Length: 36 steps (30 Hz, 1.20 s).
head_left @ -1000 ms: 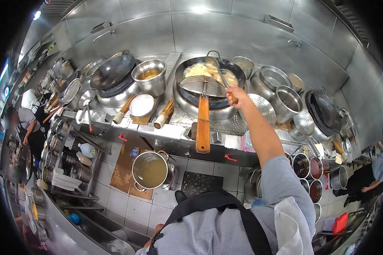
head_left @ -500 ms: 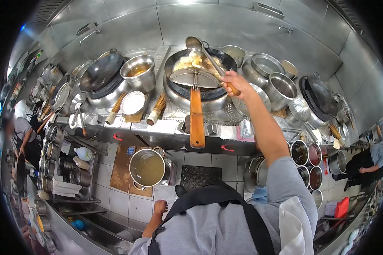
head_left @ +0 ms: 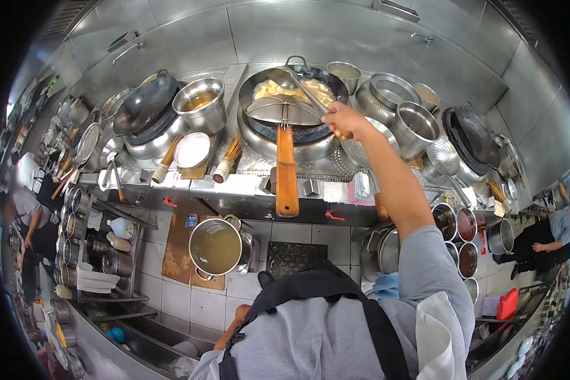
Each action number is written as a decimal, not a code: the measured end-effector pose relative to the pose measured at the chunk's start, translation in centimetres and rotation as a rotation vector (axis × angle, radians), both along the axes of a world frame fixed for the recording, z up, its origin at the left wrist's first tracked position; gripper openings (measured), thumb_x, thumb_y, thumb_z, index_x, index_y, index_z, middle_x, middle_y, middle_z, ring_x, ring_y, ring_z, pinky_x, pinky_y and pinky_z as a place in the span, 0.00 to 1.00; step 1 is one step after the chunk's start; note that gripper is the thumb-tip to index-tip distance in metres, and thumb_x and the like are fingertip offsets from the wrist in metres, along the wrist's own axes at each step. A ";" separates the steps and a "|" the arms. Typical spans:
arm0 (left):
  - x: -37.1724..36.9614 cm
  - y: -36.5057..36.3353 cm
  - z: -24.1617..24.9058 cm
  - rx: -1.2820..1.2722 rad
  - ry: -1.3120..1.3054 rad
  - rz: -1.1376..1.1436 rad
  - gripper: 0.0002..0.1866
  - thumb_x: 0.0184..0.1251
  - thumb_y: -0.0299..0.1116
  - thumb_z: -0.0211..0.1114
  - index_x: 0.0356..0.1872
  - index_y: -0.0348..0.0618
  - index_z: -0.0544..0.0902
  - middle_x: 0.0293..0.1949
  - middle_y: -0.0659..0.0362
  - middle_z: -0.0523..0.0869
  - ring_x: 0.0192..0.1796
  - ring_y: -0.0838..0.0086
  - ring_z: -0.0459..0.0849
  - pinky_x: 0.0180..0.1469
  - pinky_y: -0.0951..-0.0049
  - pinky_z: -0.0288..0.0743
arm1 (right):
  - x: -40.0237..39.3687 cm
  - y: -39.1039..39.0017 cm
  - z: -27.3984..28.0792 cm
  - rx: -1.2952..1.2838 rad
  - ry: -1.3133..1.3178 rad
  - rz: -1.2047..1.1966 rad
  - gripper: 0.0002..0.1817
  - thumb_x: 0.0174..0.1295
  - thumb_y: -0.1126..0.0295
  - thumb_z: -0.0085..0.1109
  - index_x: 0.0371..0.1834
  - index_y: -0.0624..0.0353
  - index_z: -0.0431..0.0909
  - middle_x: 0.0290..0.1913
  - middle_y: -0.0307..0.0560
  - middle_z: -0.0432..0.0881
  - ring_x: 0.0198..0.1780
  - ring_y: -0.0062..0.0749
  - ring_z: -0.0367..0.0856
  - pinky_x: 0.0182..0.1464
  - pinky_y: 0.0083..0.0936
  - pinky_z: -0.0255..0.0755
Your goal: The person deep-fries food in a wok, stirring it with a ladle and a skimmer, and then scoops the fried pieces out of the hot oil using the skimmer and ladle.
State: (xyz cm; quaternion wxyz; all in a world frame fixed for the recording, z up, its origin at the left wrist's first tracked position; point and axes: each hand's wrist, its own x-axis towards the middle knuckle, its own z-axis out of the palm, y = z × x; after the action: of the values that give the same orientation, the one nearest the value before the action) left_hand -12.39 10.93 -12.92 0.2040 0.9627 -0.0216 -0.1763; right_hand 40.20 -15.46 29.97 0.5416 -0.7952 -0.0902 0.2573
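Note:
My right hand (head_left: 344, 120) is wrapped round the wooden grip of a long metal ladle (head_left: 281, 77). The ladle's bowl hangs over a black wok (head_left: 252, 81) on the middle burner. Pale yellow pieces of food (head_left: 320, 90) lie in bubbling liquid in the wok. Across the wok's near rim rests a round strainer (head_left: 284, 110) with a broad wooden handle pointing towards me; neither hand touches it. My left hand (head_left: 241, 311) hangs low by my side, partly covered by the black apron, and its fingers are hidden.
A steel pot of amber liquid (head_left: 200, 104) and another wok (head_left: 147, 104) stand left. Bamboo brushes (head_left: 227, 159) and a bowl of white contents (head_left: 192, 150) line the counter. Right are several steel pots (head_left: 417, 130) and a perforated ladle (head_left: 443, 158). A large pot (head_left: 215, 246) stands below.
The ladle's bowl has come down and towards me, covering part of the food. My right hand has shifted slightly left. My left hand has drawn back behind the apron. The view has shifted slightly.

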 end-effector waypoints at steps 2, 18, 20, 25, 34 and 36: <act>-0.6 0.0 -1.0 0.029 0.050 0.004 0.15 0.52 0.46 0.61 0.32 0.48 0.89 0.35 0.51 0.88 0.43 0.57 0.86 0.47 0.58 0.79 | -0.9 -0.1 -1.0 0.036 -0.052 -0.020 0.17 0.63 0.70 0.58 0.54 0.54 0.67 0.23 0.38 0.71 0.16 0.20 0.66 0.14 0.21 0.57; 2.6 -1.9 0.9 -0.356 0.205 0.639 0.10 0.53 0.36 0.60 0.30 0.48 0.89 0.41 0.50 0.87 0.44 0.55 0.85 0.49 0.64 0.79 | -1.5 -2.7 -6.9 -0.092 -0.068 -0.143 0.23 0.62 0.67 0.60 0.58 0.52 0.62 0.22 0.38 0.69 0.15 0.21 0.67 0.13 0.23 0.55; 2.4 -1.5 0.1 -0.106 0.087 0.326 0.10 0.53 0.36 0.60 0.31 0.48 0.89 0.42 0.50 0.87 0.44 0.56 0.85 0.50 0.63 0.79 | -2.0 -4.1 -5.6 0.062 -0.014 -0.170 0.22 0.61 0.68 0.60 0.57 0.51 0.63 0.22 0.38 0.69 0.15 0.21 0.67 0.13 0.22 0.54; 1.6 -0.9 -0.2 0.057 0.139 0.135 0.11 0.55 0.37 0.60 0.32 0.50 0.89 0.40 0.50 0.88 0.44 0.57 0.86 0.49 0.60 0.80 | -8.4 -7.0 -6.5 0.094 -0.233 -0.232 0.26 0.63 0.71 0.58 0.64 0.52 0.61 0.22 0.37 0.69 0.14 0.19 0.64 0.12 0.21 0.53; 1.4 0.0 -0.3 -0.079 -0.044 -0.073 0.10 0.55 0.38 0.59 0.30 0.47 0.87 0.34 0.51 0.88 0.40 0.58 0.86 0.43 0.60 0.81 | -7.8 -7.6 -7.3 0.161 0.005 -0.218 0.29 0.63 0.68 0.59 0.65 0.55 0.59 0.22 0.39 0.71 0.15 0.21 0.66 0.13 0.21 0.54; 2.8 0.6 0.5 0.075 -0.020 -0.194 0.10 0.57 0.36 0.59 0.31 0.45 0.86 0.30 0.51 0.87 0.35 0.60 0.87 0.36 0.59 0.81 | -7.2 -6.6 -5.9 0.191 -0.011 -0.242 0.27 0.63 0.68 0.59 0.64 0.55 0.61 0.21 0.39 0.71 0.13 0.21 0.66 0.12 0.21 0.54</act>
State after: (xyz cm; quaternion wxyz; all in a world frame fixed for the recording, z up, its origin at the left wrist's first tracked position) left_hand -9.59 11.58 -12.45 0.1497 0.9647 -0.1104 -0.1862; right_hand 33.03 -22.03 24.06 0.6413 -0.7466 -0.0207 0.1759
